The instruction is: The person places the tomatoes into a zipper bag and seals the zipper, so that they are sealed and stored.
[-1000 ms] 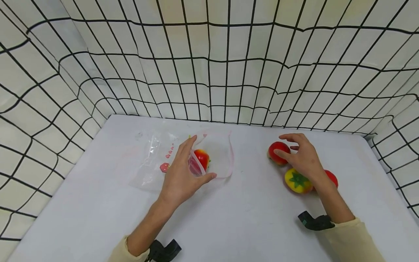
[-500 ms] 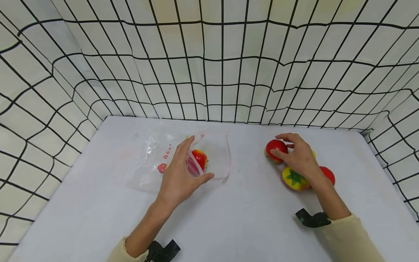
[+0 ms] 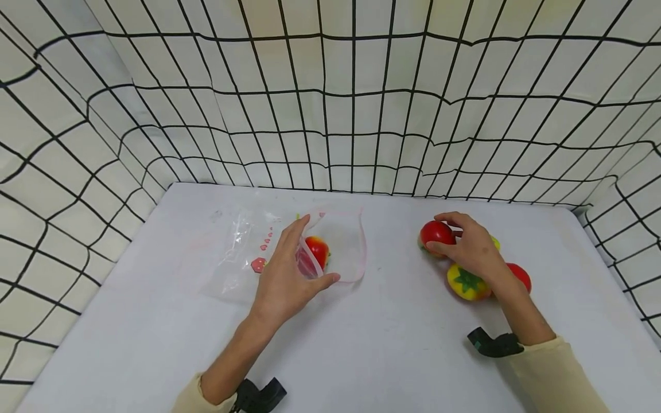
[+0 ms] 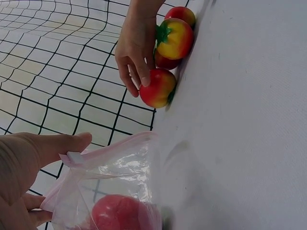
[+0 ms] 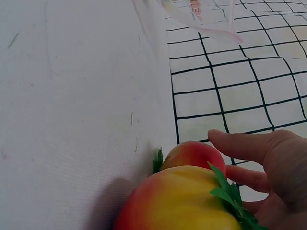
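Note:
My left hand (image 3: 286, 275) is at the mouth of a clear slider zip bag (image 3: 232, 264) with pink edging. Its thumb and fingers stand wide apart, with the bag's edge stretched between them. Inside the bag lies a red toy tomato (image 3: 317, 250), seen through the plastic in the left wrist view too. Over on the right, my right hand (image 3: 472, 246) curls its thumb and fingers round another red toy tomato (image 3: 436, 234) on the table. Close by its wrist sit a yellow toy tomato (image 3: 467, 282) with a green leafy top and a red one (image 3: 519, 276).
Black wire mesh (image 3: 341, 115) walls off the back and both sides of the white table (image 3: 361, 344). Another yellow piece (image 3: 496, 243) peeks out behind my right hand. Each wrist carries a black camera mount (image 3: 496, 344).
My right hand has settled closer round the red toy tomato, which stays about where it was. The left hand and the bag hold still. The head view has shifted slightly.

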Demonstrator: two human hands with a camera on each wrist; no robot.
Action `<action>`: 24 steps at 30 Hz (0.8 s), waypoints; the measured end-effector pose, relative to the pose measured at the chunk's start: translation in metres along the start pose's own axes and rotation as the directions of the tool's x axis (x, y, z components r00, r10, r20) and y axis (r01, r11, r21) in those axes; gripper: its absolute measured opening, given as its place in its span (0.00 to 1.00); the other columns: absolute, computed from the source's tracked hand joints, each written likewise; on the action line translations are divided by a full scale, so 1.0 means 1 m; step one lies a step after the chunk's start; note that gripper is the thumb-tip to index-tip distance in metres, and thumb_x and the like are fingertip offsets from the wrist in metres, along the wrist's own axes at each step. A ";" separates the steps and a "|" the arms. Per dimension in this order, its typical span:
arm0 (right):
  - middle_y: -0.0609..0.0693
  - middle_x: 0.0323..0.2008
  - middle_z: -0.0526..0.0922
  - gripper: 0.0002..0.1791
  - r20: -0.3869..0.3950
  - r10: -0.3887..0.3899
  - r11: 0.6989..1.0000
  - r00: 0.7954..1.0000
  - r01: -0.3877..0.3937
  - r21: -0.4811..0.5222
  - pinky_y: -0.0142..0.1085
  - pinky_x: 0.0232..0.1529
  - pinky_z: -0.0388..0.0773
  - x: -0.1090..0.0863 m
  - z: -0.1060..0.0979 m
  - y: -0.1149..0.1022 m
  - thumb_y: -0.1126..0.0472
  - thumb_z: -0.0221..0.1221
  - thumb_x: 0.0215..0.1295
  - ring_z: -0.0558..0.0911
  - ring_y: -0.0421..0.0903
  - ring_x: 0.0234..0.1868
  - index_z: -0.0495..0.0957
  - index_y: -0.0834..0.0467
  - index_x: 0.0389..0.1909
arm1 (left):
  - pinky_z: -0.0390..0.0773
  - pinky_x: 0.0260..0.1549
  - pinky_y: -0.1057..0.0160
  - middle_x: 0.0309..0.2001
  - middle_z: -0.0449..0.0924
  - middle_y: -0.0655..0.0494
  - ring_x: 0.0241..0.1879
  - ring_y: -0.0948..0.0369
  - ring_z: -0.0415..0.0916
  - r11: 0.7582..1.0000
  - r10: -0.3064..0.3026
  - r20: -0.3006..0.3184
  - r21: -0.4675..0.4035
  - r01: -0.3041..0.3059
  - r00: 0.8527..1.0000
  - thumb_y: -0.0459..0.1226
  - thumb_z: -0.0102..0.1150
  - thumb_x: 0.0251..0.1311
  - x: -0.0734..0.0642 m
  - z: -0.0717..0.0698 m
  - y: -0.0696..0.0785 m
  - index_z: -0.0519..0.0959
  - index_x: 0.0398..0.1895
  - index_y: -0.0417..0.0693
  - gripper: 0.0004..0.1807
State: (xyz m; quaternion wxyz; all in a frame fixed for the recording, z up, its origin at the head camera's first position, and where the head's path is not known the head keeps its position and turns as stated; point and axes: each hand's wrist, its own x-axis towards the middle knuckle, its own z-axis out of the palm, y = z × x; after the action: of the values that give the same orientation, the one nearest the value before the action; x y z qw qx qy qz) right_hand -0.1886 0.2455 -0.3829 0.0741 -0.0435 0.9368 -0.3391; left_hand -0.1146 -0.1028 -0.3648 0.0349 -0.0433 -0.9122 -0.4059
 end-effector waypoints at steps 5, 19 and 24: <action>0.64 0.72 0.70 0.41 0.061 -0.001 1.000 0.998 0.003 -0.024 0.61 0.59 0.83 0.001 -0.001 -0.001 0.48 0.71 0.64 0.71 0.67 0.70 0.66 0.52 0.76 | 0.85 0.57 0.42 0.81 0.58 0.53 0.77 0.50 0.63 1.000 0.007 0.002 0.000 -0.007 1.000 0.45 0.83 0.46 0.000 0.002 0.000 0.54 0.83 0.58 0.62; 0.64 0.69 0.74 0.42 0.097 -0.074 0.997 0.993 0.074 0.007 0.58 0.60 0.84 0.001 0.003 -0.006 0.60 0.74 0.61 0.75 0.67 0.67 0.66 0.55 0.74 | 0.85 0.58 0.42 0.81 0.58 0.52 0.77 0.50 0.63 1.000 -0.001 0.008 0.020 0.001 1.000 0.45 0.84 0.45 0.000 0.001 0.001 0.53 0.83 0.59 0.63; 0.62 0.71 0.72 0.42 0.089 -0.109 0.990 0.990 0.101 0.096 0.57 0.63 0.83 -0.002 0.006 -0.009 0.58 0.72 0.64 0.75 0.65 0.69 0.64 0.55 0.76 | 0.85 0.58 0.42 0.81 0.58 0.53 0.76 0.50 0.63 1.000 0.009 0.008 0.011 -0.009 1.000 0.45 0.84 0.45 -0.001 0.001 0.001 0.53 0.83 0.59 0.63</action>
State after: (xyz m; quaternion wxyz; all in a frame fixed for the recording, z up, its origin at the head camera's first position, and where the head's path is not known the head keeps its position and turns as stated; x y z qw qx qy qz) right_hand -0.1853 0.2351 -0.3816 0.1018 -0.1053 0.9123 -0.3824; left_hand -0.1136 -0.1015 -0.3649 0.0334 -0.0489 -0.9144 -0.4005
